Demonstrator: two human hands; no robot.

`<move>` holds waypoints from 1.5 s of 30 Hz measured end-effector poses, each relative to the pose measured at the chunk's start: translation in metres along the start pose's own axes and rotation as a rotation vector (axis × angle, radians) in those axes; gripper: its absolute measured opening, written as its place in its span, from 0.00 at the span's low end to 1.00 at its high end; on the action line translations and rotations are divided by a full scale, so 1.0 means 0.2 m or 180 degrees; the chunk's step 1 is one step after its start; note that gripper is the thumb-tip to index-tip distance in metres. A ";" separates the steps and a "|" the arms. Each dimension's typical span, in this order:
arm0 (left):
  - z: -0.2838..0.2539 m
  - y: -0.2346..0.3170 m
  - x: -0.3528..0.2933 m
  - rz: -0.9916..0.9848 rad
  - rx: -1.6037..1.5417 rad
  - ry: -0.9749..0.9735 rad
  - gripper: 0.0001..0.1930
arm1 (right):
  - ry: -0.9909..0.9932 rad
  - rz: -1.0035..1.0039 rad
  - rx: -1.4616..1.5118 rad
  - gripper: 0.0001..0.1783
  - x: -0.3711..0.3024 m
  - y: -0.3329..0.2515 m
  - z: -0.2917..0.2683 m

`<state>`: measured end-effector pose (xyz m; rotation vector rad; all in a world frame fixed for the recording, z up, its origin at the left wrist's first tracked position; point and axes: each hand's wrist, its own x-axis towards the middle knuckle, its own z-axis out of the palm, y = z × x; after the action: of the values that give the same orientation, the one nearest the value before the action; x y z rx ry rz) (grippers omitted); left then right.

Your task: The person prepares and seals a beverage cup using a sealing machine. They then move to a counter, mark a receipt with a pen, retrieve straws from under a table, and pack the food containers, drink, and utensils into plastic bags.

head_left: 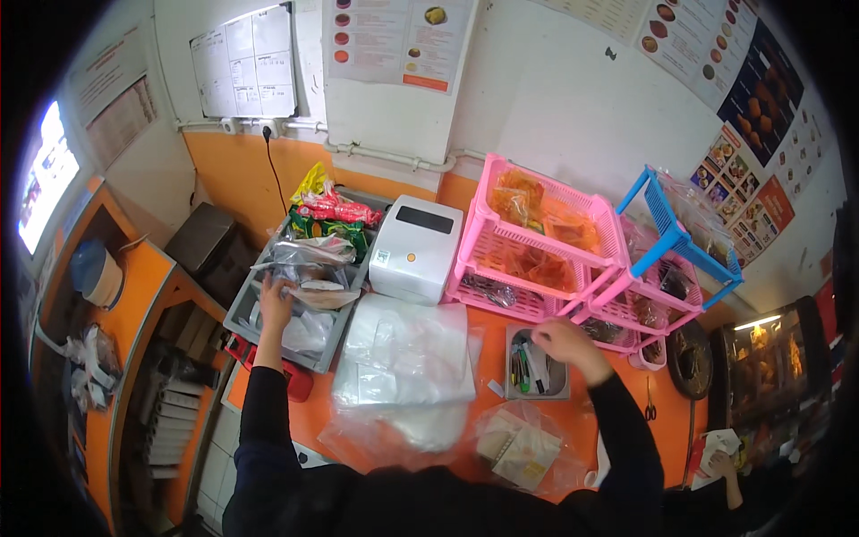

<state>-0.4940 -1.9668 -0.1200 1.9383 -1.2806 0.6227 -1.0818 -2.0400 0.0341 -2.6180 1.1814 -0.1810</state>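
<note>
My left hand (276,302) is at the left side of a grey divided tray (316,360), fingers apart and touching the clear plastic bags (309,333) inside. My right hand (570,347) is over the back right corner of a small grey metal bin (514,383), which contains several pens and markers (530,367). Its fingertips bend down out of sight, so I cannot tell whether they grip anything. Between my hands lies a stack of clear plastic bags (404,351) on the orange table (309,421).
A white box-shaped device (413,255) stands behind the stack. Pink stacked baskets (537,242) with orange contents and a blue basket (684,246) rise at the back right. Scissors (650,410) hang or lie on the right. Another person's hand (725,465) shows at lower right.
</note>
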 end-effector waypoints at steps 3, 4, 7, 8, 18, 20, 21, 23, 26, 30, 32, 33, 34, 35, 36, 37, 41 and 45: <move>-0.01 -0.03 0.03 -0.1323 -0.1330 -0.1114 0.15 | -0.0137 0.0431 -0.0575 0.11 0.31 0.36 0.37; -0.04 -0.03 0.05 -0.1310 -0.1305 -0.1081 0.15 | -0.0508 0.0943 -0.0592 0.13 0.39 0.40 0.42; -0.09 -0.03 0.05 -0.1124 -0.1180 -0.1364 0.15 | -0.0439 0.1662 -0.0532 0.21 0.51 0.52 0.53; -0.09 -0.04 0.04 -0.1128 -0.1138 -0.1354 0.15 | -0.0052 0.1875 -0.0449 0.25 0.52 0.51 0.56; -0.13 -0.10 0.05 -0.0780 -0.0705 -0.1202 0.14 | 0.1373 0.1153 -0.0340 0.41 0.75 0.56 0.78; -0.24 0.05 0.06 -0.1388 -0.1133 -0.0728 0.13 | 0.1444 0.1029 -0.0697 0.47 0.74 0.52 0.78; -0.27 0.05 0.02 -0.1120 -0.1089 -0.0141 0.10 | 0.1472 0.0642 -0.0873 0.46 0.74 0.49 0.78; -0.33 0.08 -0.04 -0.1361 -0.1629 0.0089 0.10 | 0.1458 0.0471 -0.0787 0.42 0.75 0.45 0.78; -0.43 0.23 0.00 -0.1226 -0.1797 0.0700 0.20 | -0.0144 0.1937 0.1023 0.31 0.66 0.79 0.67; -0.70 0.31 -0.06 -0.1607 -0.2116 0.0856 0.20 | 0.0089 0.2218 -0.0692 0.38 0.59 0.87 0.61; -0.85 0.29 -0.17 -0.1781 -0.2208 0.0986 0.19 | -0.0044 0.1837 -0.0748 0.38 0.63 0.81 0.68; -0.91 0.29 -0.22 -0.1882 -0.2297 0.1005 0.17 | -0.0075 0.1717 -0.0133 0.38 0.63 0.82 0.69; -0.96 0.30 -0.24 -0.1943 -0.2421 0.1059 0.15 | -0.0074 0.1598 0.0478 0.39 0.64 0.86 0.69; -0.98 0.33 -0.28 -0.2296 -0.2734 0.1068 0.14 | -0.0253 0.1699 0.0253 0.38 0.68 0.87 0.69; -1.01 0.34 -0.33 -0.2307 -0.2651 0.1203 0.14 | -0.0423 0.1780 0.0031 0.38 0.73 0.86 0.70; -1.05 0.34 -0.39 -0.2301 -0.2709 0.1229 0.14 | -0.0351 0.1687 0.0185 0.37 0.75 0.85 0.73; -1.32 0.29 -0.67 -0.2454 -0.2325 0.1429 0.13 | -0.0674 0.1782 0.0276 0.40 1.00 0.33 0.81; -1.35 0.41 -0.70 -0.2888 -0.2512 0.1771 0.11 | -0.0077 0.0573 0.0953 0.42 1.09 0.41 0.84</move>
<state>-0.6253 -1.6962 -0.0285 1.3089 -0.1520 0.1098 -0.9597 -2.2242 -0.1497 -2.2393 1.2653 -0.2672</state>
